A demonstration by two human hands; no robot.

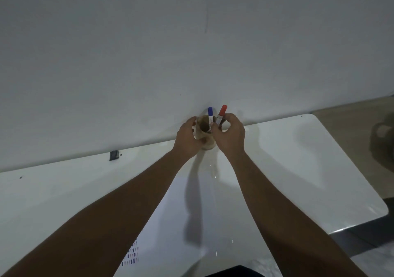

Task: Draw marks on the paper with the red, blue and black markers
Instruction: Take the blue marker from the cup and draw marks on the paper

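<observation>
Two hands at work at the far edge of the table. Left hand (187, 137) wrapped around a tan cup (203, 127), fingers curled about its side, steadying it. Right hand (230, 136) closed in a pinch on the barrel of the red marker (221, 114), thumb and fingertips meeting just under the red cap; whether lifting out or setting in, impossible to say. Blue marker (210, 115) upright in the same cup, just beside the red one, cap up, untouched. No black marker to be made out; perhaps deeper in the cup, behind the fingers. For a clean pull, probably best: straight up along the barrel, cup held firm against the table, no sideways drag that could tip the cup or carry the blue marker along. Cap on, so uncapping needed before any stroke. Paper (181, 223) near the body, between the forearms, well apart from the cup, with rows of short coloured dashes at its lower left corner, so some marking already done. Underneath, a glossy white table (319, 159) with rounded corners, catching reflections and long arm shadows. Small dark clip-like object (113, 155) at the table's back edge, off to the left. Beyond, a plain pale wall (191, 42); to the right, a strip of brownish floor and a dim, blurred shape not identifiable. Dim light overall.
</observation>
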